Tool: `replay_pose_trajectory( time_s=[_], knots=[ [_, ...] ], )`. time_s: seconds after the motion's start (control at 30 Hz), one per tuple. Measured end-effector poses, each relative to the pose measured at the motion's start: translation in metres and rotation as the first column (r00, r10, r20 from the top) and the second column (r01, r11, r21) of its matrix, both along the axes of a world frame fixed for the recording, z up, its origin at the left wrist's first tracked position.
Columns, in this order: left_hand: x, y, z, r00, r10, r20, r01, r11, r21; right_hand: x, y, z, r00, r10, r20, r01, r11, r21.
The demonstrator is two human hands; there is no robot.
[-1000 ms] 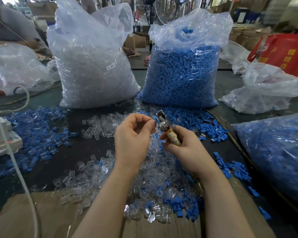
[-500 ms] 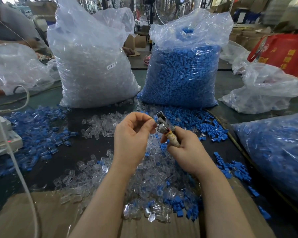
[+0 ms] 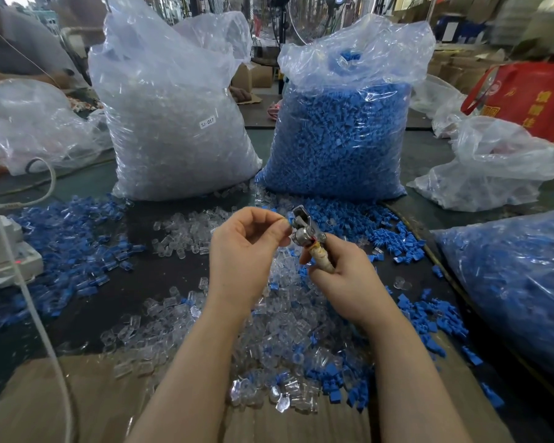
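My right hand (image 3: 346, 276) grips a small metal tool (image 3: 304, 230) by its tape-wrapped handle, with the metal head pointing up and left. My left hand (image 3: 242, 251) pinches a small blue plastic piece (image 3: 288, 221) between thumb and fingertips, right against the tool's head. Both hands hover above a loose pile of clear plastic caps (image 3: 269, 330) mixed with blue plastic pieces (image 3: 336, 378) on the dark table.
A tall bag of clear caps (image 3: 173, 129) stands at the back left, a bag of blue pieces (image 3: 339, 135) at the back right. More blue pieces lie scattered left (image 3: 74, 238). Another blue-filled bag (image 3: 518, 282) sits right. White cable (image 3: 32, 302) and a white device (image 3: 4, 247) lie left.
Both hands have stayed almost in place. My left hand's fingertips have closed in on the tool's head, and a blue piece now shows between them.
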State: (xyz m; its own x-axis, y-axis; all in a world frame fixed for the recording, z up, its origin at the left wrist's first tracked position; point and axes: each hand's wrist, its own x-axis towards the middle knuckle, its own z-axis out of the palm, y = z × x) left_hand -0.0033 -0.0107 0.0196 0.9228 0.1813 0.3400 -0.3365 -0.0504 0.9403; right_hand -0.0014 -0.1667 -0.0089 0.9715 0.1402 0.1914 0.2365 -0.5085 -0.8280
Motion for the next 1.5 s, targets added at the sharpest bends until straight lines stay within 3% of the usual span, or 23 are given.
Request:
replay_pose_trajectory(
  time_s=[0.1,0.17,0.2,0.27,0.33,0.37,0.43,0.57,0.7,0.77,0.8,0.87,0.93,1.0,1.13,1.33,1.5],
  knots=[
    [0.003,0.017,0.003,0.997,0.078,-0.027,-0.075,0.994,0.083,0.000,0.001,-0.001,0.999,-0.024,0.024,0.023,0.999,0.036],
    [0.006,0.041,0.001,0.972,0.227,-0.057,-0.210,0.953,0.217,0.001,0.001,-0.001,0.997,-0.066,0.051,0.063,0.997,0.048],
    [0.007,0.056,-0.002,0.941,0.333,-0.053,-0.299,0.896,0.327,0.001,0.001,-0.001,0.994,-0.086,0.067,0.083,0.996,0.045],
    [0.006,0.085,-0.009,0.824,0.567,-0.010,-0.463,0.683,0.565,0.001,0.000,-0.002,0.989,-0.115,0.093,0.113,0.993,0.027],
    [0.003,0.110,-0.018,0.674,0.739,0.006,-0.525,0.472,0.708,0.001,-0.001,-0.002,0.986,-0.127,0.108,0.128,0.992,0.003],
    [0.001,0.119,-0.021,0.613,0.790,-0.014,-0.519,0.417,0.746,0.001,0.000,-0.002,0.985,-0.127,0.114,0.129,0.992,-0.006],
    [-0.001,0.132,-0.027,0.532,0.842,-0.085,-0.479,0.383,0.790,0.001,0.000,-0.002,0.985,-0.124,0.123,0.128,0.992,-0.019],
    [-0.002,0.146,-0.034,0.461,0.868,-0.185,-0.426,0.399,0.812,0.001,-0.001,-0.002,0.982,-0.132,0.136,0.140,0.989,-0.055],
    [0.003,0.137,-0.029,0.503,0.855,-0.124,-0.429,0.372,0.823,0.001,0.000,-0.002,0.977,-0.136,0.166,0.159,0.979,-0.130],
    [0.006,0.121,-0.021,0.625,0.778,-0.061,-0.471,0.439,0.765,0.001,0.002,-0.002,0.974,-0.131,0.182,0.163,0.972,-0.171],
    [0.006,0.110,-0.015,0.714,0.696,-0.076,-0.460,0.548,0.699,0.001,0.003,-0.001,0.974,-0.129,0.185,0.164,0.967,-0.194],
    [0.005,0.083,-0.004,0.874,0.434,-0.221,-0.277,0.817,0.506,0.001,0.004,-0.001,0.972,-0.127,0.197,0.176,0.951,-0.253],
    [0.002,0.056,0.006,0.920,0.115,-0.375,-0.011,0.963,0.268,0.002,0.003,-0.001,0.967,-0.121,0.223,0.192,0.923,-0.333],
    [0.001,0.035,0.010,0.894,-0.079,-0.440,0.161,0.975,0.152,0.002,0.004,0.001,0.961,-0.106,0.256,0.202,0.901,-0.385],
    [0.000,0.008,0.008,0.884,-0.201,-0.423,0.259,0.962,0.084,0.000,0.007,0.003,0.948,-0.064,0.313,0.190,0.901,-0.391],
    [0.001,0.005,0.006,0.933,-0.042,-0.356,0.048,0.999,0.006,0.003,0.007,0.002,0.955,-0.052,0.291,0.208,0.819,-0.535],
    [0.004,0.016,0.001,0.925,-0.075,-0.373,0.149,0.973,0.175,0.004,0.006,0.006,0.923,-0.247,0.294,0.375,0.743,-0.554]
  ],
)
